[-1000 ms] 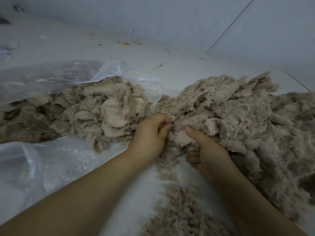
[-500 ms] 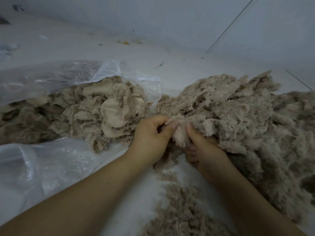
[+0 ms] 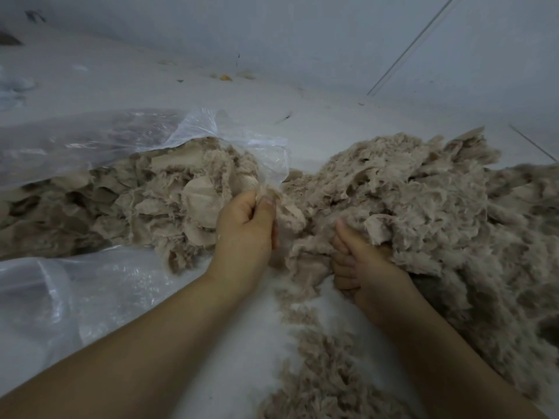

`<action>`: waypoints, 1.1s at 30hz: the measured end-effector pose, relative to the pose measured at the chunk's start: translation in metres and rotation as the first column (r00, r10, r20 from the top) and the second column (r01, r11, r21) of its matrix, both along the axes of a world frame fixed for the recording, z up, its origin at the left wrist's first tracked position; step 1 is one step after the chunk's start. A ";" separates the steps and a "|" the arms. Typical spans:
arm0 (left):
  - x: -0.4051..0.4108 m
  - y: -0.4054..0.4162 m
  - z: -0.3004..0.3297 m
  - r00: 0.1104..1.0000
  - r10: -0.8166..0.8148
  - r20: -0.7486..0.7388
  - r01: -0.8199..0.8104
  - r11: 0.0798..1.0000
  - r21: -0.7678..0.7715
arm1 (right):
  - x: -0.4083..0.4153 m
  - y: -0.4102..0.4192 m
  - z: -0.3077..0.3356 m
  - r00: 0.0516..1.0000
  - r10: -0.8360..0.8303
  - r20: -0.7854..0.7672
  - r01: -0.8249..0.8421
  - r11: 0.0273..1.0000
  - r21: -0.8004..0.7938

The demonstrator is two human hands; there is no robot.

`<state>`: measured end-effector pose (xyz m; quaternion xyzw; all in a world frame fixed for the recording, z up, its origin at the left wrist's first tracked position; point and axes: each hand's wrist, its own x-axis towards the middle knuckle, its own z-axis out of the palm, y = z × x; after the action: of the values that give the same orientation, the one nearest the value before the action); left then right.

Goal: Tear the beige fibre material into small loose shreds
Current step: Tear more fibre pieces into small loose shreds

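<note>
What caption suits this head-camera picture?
Left hand and right hand pull a beige fibre clump apart between two heaps.

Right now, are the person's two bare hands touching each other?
Apart. The head view shows a stretched piece of beige fibre material filling the gap between the left hand, which pinches its upper end, and the right hand, which grips its lower end.

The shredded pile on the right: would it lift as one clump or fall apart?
Probably fall apart: the shredded pile looks fluffy, wispy and loose. Likely light for its bulk. Strands cling where the right hand grips, so some would trail.
</note>
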<state>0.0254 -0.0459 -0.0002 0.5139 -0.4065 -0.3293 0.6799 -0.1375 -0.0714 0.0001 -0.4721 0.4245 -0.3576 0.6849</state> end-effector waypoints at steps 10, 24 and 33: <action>-0.009 0.010 0.005 0.948 -0.314 -0.045 0.317 0.947 0.056 | 0.003 0.015 0.008 0.977 0.137 0.164 -0.119 0.987 -0.111; -0.012 0.012 0.008 0.929 -0.368 -0.043 0.371 0.923 0.107 | 0.003 0.012 0.001 0.997 -0.053 0.051 0.060 0.985 -0.161; -0.013 0.012 0.003 0.945 -0.322 0.063 0.305 0.933 0.189 | 0.005 0.022 0.012 0.964 0.160 0.214 -0.145 0.986 -0.087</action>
<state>0.0128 -0.0340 0.0032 0.5156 -0.4836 -0.4440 0.5506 -0.1329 -0.0499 0.0117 -0.4848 0.2956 -0.3685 0.7360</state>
